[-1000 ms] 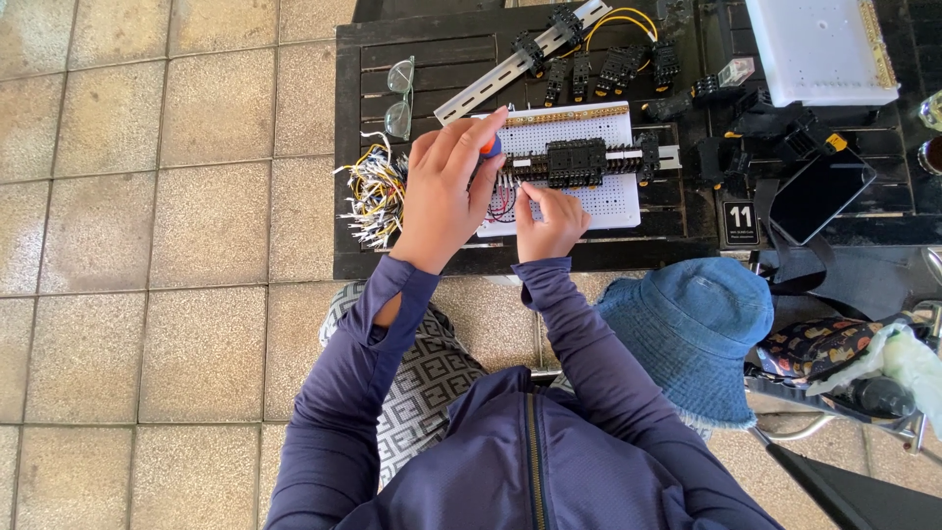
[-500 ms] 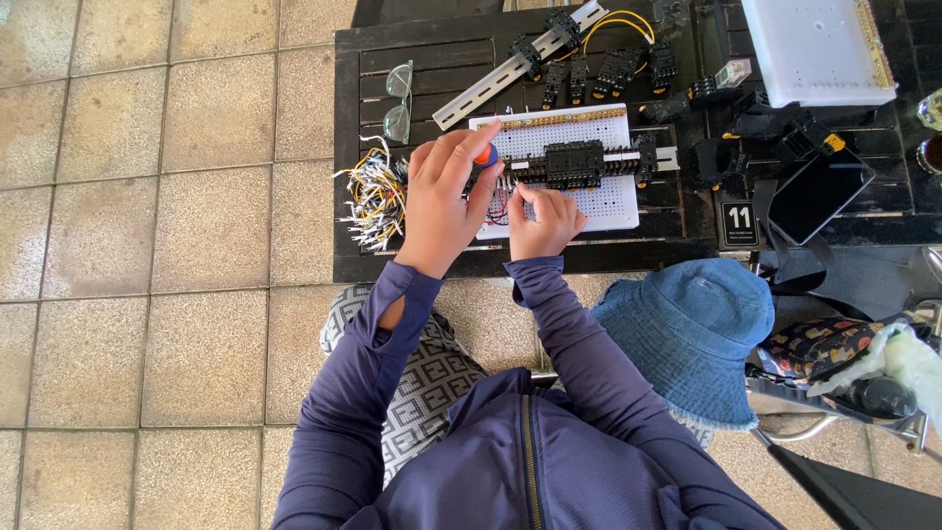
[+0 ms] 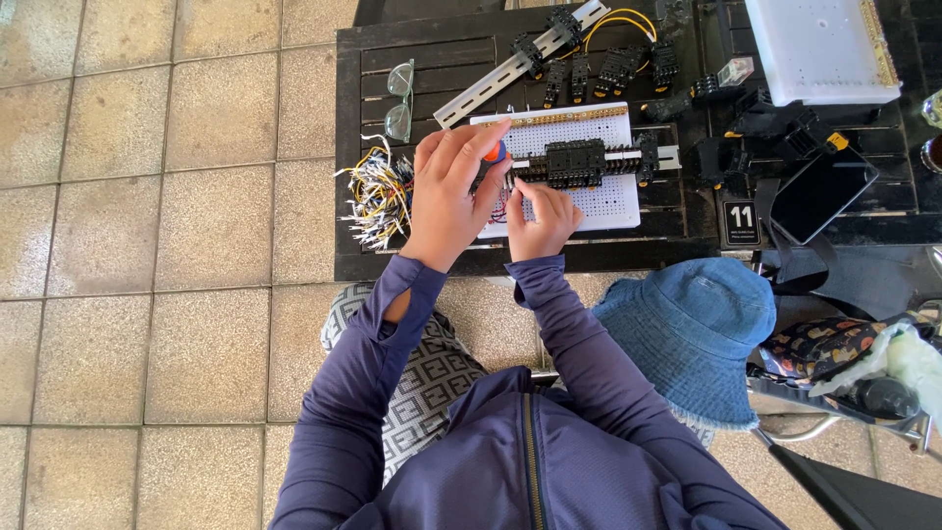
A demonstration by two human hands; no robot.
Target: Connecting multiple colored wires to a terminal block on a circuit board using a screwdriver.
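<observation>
We look straight down on a black slatted desk [image 3: 442, 260] set on a tiled floor [image 3: 147, 196]. On it lies a white perforated board [image 3: 613, 201] with a row of black terminal blocks [image 3: 579, 162] mounted on a rail across its middle.

The left hand [image 3: 446, 201] hovers over the board's left end, its fingers [image 3: 476, 147] curled around a screwdriver with an orange and blue handle [image 3: 496, 152]; the tool's tip points down near the leftmost block. The right hand [image 3: 540, 221] rests on the board just beside it, fingers drawn narrow in a pinch at the same spot. We cannot tell what, if anything, that pinch holds.

A bundle of short coloured wires [image 3: 378, 196] lies at the desk's left edge, touching the left hand's side. Clear safety glasses [image 3: 399, 98] sit behind the bundle. A bare metal rail [image 3: 510, 69] lies diagonally behind the board, with more black blocks [image 3: 613, 69] and a yellow wire [image 3: 618, 18] near it. A white box [image 3: 819, 49] and a dark phone [image 3: 824, 191] occupy the right part. A blue denim hat [image 3: 692, 334] lies beside the person's right sleeve.
</observation>
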